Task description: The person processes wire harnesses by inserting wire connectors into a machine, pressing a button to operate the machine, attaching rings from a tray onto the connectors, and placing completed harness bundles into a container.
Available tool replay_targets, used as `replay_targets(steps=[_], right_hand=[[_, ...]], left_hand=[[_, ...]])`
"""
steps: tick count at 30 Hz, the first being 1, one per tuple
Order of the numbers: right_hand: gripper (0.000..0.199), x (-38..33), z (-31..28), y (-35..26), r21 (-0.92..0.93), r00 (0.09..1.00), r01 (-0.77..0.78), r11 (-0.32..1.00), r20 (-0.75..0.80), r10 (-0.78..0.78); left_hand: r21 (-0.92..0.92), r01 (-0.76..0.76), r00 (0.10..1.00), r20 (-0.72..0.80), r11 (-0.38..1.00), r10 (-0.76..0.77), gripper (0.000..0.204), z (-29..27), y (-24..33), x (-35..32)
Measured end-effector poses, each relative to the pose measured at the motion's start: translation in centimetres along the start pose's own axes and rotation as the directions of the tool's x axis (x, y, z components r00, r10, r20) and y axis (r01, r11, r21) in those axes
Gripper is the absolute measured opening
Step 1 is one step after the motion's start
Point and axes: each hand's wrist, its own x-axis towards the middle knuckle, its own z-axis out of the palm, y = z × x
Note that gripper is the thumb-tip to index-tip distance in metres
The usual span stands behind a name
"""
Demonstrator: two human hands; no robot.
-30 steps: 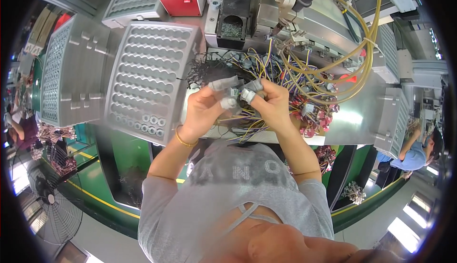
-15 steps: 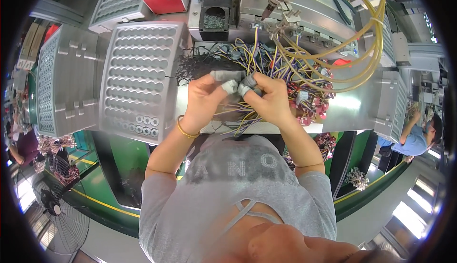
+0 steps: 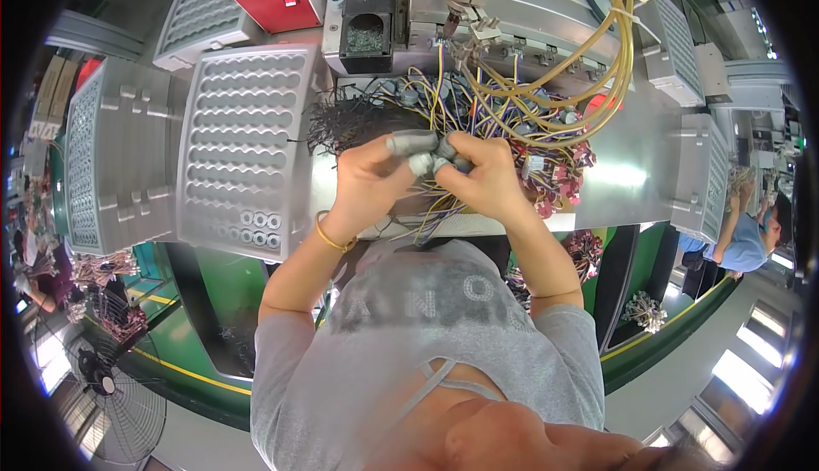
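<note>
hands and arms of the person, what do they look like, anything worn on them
Both forearms are bare, coming out of the short sleeves of a grey T-shirt. The left hand has a thin yellow-gold bangle round its wrist. Grey covers sit on several fingertips of both hands. The right hand shows no band or watch on its wrist.

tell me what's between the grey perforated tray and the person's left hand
In the head view, a tuft of loose black wire ends lies on the bench between the grey perforated tray and the left hand.
</note>
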Motion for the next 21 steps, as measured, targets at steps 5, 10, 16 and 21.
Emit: replay_targets(steps=[5, 10, 16, 21], right_hand=[[0.012, -0.4, 0.3, 0.5, 0.31, 0.991, -0.13, 0.942, 0.012, 0.133], [0.019, 0.0, -1.8, 0.1, 0.624, 0.914, -0.405, 0.668, 0.249, 0.321], [0.012, 1.2, -6.5, 7.6, 0.516, 0.754, -0.039, 0.856, -0.547, 0.364], [0.007, 2.8, -6.4, 10.0, 0.696, 0.636, 0.102, 0.711, -0.595, 0.491]], left_hand=[[-0.355, 0.121, 0.992, 0.002, 0.927, -0.128, 0.022, 0.2, -0.6, 1.1], [-0.492, 0.239, 0.967, 0.201, 0.837, -0.158, 0.032, 2.2, -1.0, 1.1], [0.829, -0.452, 0.89, 0.395, 0.329, 0.226, 0.036, 3.5, -5.2, -1.3], [0.76, -0.495, 0.866, 0.392, 0.421, 0.31, 0.022, 3.3, -6.4, -0.8]])
